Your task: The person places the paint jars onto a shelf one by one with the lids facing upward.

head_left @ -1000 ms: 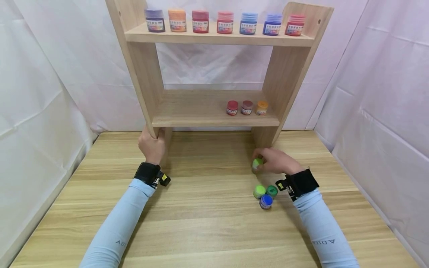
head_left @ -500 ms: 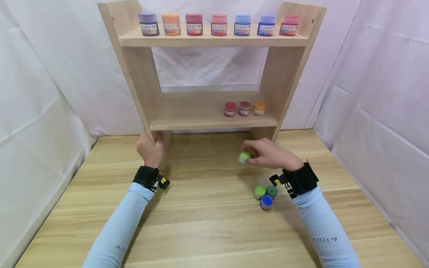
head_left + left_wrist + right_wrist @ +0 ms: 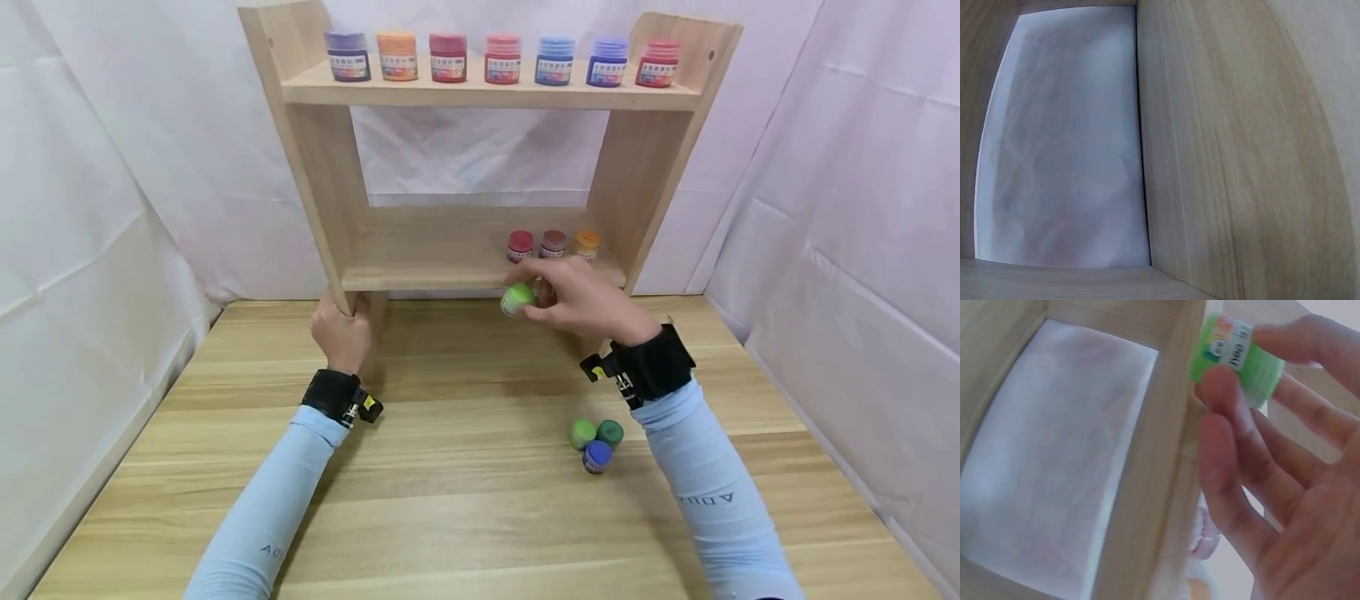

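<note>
Pale wood-grain tabletop (image 3: 450, 533) takes up the lower part; we have a light wooden two-shelf rack (image 3: 487, 97) standing on it. Left hand (image 3: 342, 335) grips the foot of the rack's left side panel, fingers curled round it and partly hidden; no clear shift there. Right hand (image 3: 581, 298) is the change: over the last second we see it come up and inward from the tabletop to the front edge of the lower shelf (image 3: 435, 242), fingers bent in to a pinch. Seven larger plastic paint jars (image 3: 502, 60), mixed colours, line the upper shelf, unchanged. Three small red, brownish and orange paint jars (image 3: 553, 243) stand at the lower shelf's right end. Light-green, dark-green and blue small jars (image 3: 597, 457) remain clustered on the tabletop. Last, one small round light-green plastic jar (image 3: 516, 300), tilted between right thumb and fingertips, just in front of the lower shelf; we judge it mid-transfer, lift done, setting down not yet done, clustered three untouched
</note>
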Demonstrator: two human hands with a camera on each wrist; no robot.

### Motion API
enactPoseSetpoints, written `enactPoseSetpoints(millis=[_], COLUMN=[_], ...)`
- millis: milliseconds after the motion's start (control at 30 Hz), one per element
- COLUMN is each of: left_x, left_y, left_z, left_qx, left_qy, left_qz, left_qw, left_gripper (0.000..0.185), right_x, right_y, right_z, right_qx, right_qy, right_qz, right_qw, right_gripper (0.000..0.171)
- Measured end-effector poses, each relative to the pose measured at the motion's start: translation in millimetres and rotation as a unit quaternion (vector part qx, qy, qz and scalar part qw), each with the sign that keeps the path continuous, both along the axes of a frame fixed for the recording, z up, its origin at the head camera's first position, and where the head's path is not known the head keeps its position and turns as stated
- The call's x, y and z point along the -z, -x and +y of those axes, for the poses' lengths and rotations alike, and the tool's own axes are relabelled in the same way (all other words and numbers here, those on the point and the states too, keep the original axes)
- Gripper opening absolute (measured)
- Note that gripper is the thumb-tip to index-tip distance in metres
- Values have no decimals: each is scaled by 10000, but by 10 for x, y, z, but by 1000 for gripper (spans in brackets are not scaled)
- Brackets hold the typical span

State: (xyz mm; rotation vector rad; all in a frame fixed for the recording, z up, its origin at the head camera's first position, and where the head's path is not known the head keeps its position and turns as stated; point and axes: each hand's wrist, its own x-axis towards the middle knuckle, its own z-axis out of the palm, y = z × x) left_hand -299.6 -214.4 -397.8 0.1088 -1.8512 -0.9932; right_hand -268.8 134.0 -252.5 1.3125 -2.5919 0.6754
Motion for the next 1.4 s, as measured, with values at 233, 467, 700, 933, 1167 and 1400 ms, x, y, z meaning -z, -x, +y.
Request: enactPoseSetpoints(millis=[233,467,700,933,1167,1400], left_x=[-32,-26,-21,-5,-19,-25], left_y=[8,-23,7,1,-1,-17], left_z=[8,11,-11,-9,3,8], left_qx=[42,63,31,54,70,68], left_qy=[60,48,125,87,53,31], left_qz=[-5,-10,49,-28,-61,-123], left_qw=[10000,10000,9999,9999,9999,9999], left_gripper=[25,25,22,24,23,25], right_x=[-164,-233,-242,-136,-49,-12], right_y=[59,138,157,158,240,275], right_z=[-165,-345,-463,-518,-566,-618], right_qx=[146,503,810,1185,1292,1476], right_qy=[97,-256,-312,119,621,575], right_qz=[698,645,893,1130,1427,1632], right_qw=[9974,9963,9922,9864,9793,9738], right_gripper=[31,34,39,28,23,24])
